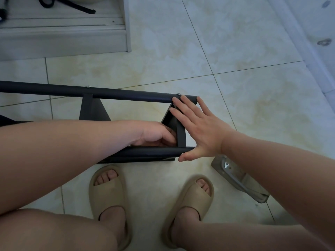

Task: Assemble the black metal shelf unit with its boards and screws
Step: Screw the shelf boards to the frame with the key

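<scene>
The black metal shelf frame [126,95] lies on its side on the tiled floor, with two long tubes joined by flat cross brackets. My right hand [197,127] lies flat and spread across the frame's right end, fingertips on the far tube and thumb by the near tube [154,152]. My left hand [155,135] reaches between the tubes from the left, fingers curled against the rightmost bracket [180,134]; what it holds is hidden. Two silver screw heads [178,94] show on the far tube.
A clear plastic bag with a small wrench [235,175] lies on the floor at the right, beside my right foot. My feet in beige slippers [108,196] stand just below the frame. A grey wooden cabinet base [63,38] fills the upper left.
</scene>
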`<state>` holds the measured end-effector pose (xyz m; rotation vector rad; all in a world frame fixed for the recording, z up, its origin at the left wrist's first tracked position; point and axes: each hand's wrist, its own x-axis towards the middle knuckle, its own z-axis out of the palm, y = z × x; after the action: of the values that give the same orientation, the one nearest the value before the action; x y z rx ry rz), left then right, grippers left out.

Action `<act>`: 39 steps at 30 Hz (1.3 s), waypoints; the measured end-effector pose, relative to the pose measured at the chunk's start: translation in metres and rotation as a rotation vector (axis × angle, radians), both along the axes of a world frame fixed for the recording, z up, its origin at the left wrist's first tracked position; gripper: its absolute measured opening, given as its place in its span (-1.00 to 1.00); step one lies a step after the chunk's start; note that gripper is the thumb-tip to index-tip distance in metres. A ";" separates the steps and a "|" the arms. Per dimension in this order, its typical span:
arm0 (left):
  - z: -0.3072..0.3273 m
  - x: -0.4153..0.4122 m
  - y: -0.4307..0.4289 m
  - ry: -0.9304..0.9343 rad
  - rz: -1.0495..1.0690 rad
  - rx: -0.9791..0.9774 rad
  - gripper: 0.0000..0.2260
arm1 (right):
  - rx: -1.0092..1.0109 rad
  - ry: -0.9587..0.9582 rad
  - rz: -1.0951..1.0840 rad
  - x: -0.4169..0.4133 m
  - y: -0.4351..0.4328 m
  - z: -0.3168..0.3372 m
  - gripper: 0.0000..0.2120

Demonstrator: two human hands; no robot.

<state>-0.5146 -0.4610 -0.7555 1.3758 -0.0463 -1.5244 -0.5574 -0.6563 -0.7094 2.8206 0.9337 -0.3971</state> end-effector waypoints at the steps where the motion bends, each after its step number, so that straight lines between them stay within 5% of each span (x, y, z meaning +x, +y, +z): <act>1: 0.000 0.001 0.001 0.029 -0.006 -0.004 -0.86 | 0.000 -0.002 0.000 0.000 0.000 0.000 0.23; 21: 0.001 0.000 -0.002 -0.107 0.013 -0.028 -0.83 | 0.015 -0.019 0.009 -0.002 0.001 0.000 0.23; 39: 0.008 0.010 -0.004 0.097 -0.212 0.160 -0.88 | 0.009 -0.001 -0.003 -0.002 0.002 0.001 0.23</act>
<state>-0.5049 -0.4648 -0.7472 1.4566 -0.0101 -1.8028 -0.5598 -0.6547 -0.7088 2.8306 0.9332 -0.3932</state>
